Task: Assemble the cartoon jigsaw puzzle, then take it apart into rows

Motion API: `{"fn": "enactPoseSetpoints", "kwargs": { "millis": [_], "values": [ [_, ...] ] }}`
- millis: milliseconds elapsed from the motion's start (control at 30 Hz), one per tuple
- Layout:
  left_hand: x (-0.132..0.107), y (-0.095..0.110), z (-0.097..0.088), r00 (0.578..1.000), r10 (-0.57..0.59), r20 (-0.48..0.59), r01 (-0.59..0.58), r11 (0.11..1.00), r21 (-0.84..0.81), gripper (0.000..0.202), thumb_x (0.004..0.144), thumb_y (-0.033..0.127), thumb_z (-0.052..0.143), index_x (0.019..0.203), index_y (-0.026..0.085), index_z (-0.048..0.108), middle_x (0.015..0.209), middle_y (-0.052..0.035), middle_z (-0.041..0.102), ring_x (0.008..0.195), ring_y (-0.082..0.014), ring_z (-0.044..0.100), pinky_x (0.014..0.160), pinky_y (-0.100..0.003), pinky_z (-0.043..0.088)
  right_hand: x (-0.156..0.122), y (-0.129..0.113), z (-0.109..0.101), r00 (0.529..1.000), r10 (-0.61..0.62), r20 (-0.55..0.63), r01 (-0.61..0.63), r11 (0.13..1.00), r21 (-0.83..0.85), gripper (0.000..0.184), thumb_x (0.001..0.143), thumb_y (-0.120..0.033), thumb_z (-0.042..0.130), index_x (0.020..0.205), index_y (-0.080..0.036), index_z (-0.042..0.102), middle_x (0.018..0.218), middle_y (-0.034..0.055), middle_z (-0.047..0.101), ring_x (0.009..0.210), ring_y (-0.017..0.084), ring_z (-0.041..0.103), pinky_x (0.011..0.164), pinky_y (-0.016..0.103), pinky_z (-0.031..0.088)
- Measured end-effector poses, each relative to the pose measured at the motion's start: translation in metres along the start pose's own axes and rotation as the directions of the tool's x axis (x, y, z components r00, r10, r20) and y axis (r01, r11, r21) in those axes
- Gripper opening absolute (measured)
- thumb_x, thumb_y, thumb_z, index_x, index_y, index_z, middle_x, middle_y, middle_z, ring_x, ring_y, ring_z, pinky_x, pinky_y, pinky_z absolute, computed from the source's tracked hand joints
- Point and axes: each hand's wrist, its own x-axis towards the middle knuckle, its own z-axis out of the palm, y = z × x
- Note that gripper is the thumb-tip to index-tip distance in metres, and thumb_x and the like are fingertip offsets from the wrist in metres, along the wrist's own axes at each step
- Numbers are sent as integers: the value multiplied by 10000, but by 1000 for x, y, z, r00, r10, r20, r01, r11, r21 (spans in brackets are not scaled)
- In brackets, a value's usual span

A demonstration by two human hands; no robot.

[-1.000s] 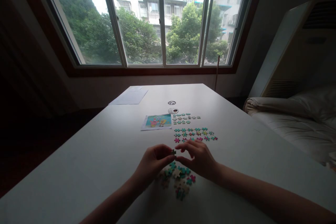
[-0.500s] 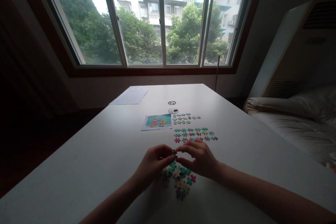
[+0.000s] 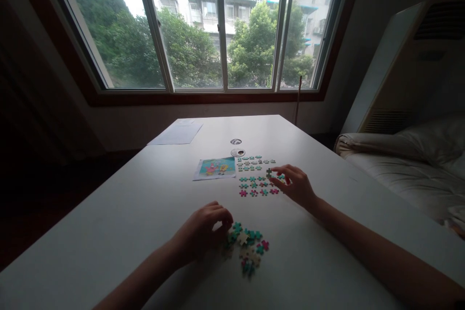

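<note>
Between thumb and fingers, my right hand [image 3: 295, 185] pinches a dark green jigsaw piece [image 3: 269, 173], held upright over the rows of jigsaw pieces [image 3: 253, 185]. My left hand [image 3: 209, 225] is beside the heap of loose jigsaw pieces [image 3: 242, 239], fingers curled in and thumb close to them. Whether a piece is between its fingertips is hidden. The heap mixes teal, cream and pink pieces, some lying on one another. A printed cartoon picture [image 3: 217, 168] lies flat to the left of the rows.
All of this rests on a long white table [image 3: 138, 223]. Two round inserts, the nearer one a ring [image 3: 238, 152], sit beyond the picture. White paper [image 3: 177, 132] lies at the far left corner. A pale sofa [image 3: 392, 155] stands to the right.
My right hand took the piece from my left hand and carried it forward and right to the rows. My left hand moved slightly left and down toward the heap.
</note>
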Motion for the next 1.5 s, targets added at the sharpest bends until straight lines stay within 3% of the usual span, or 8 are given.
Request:
{"fn": "enactPoseSetpoints", "kwargs": {
  "millis": [267,467,567,700,933,1167,1500],
  "values": [
    [0,-3,-2,998,32,58,-35,998,55,144,750,82,484,763,167,599,735,-30,603,677,-126,529,620,-210,419,-1,3,3,998,39,45,-40,999,30,245,796,-382,542,931,-194,622,780,33,627,545,91,515,593,235,412],
    [-4,-3,-6,998,14,62,-17,998,55,147,747,76,485,754,168,598,724,-29,586,671,-126,520,617,-212,413,12,9,6,952,284,119,-303,930,209,310,774,-429,535,948,-182,603,751,22,613,485,84,478,501,214,416],
    [-6,-6,-8,998,10,61,-13,999,51,145,747,78,485,751,170,597,724,-27,579,660,-122,513,611,-210,409,24,29,11,900,372,228,-411,898,159,357,761,-472,520,939,-178,616,760,26,630,509,100,508,512,219,419],
    [-9,-8,-12,998,9,57,-12,998,54,145,747,75,482,749,169,593,724,-29,581,675,-127,514,618,-212,408,34,69,19,808,478,344,-489,870,-62,326,733,-443,546,924,-198,646,793,23,654,621,134,563,599,231,417],
    [-10,-8,-17,998,5,61,-9,998,59,155,737,69,486,756,171,601,721,-25,587,678,-126,517,617,-206,408,33,109,27,740,551,386,-534,830,-160,306,692,-400,588,903,-196,674,771,38,652,653,146,575,600,227,394],
    [-9,-7,-14,999,17,51,-20,998,63,156,737,62,486,754,166,601,709,-26,585,674,-129,514,615,-207,409,34,115,33,733,522,436,-518,844,-138,322,695,-400,591,935,-203,673,774,32,641,655,140,568,597,231,390],
    [-6,-4,-12,998,18,59,-22,998,65,149,748,68,483,747,163,598,714,-28,599,678,-130,516,616,-212,410,34,114,36,764,506,401,-504,855,-119,245,695,-328,607,880,-194,693,726,32,639,628,128,558,589,224,388]
  ]
}}
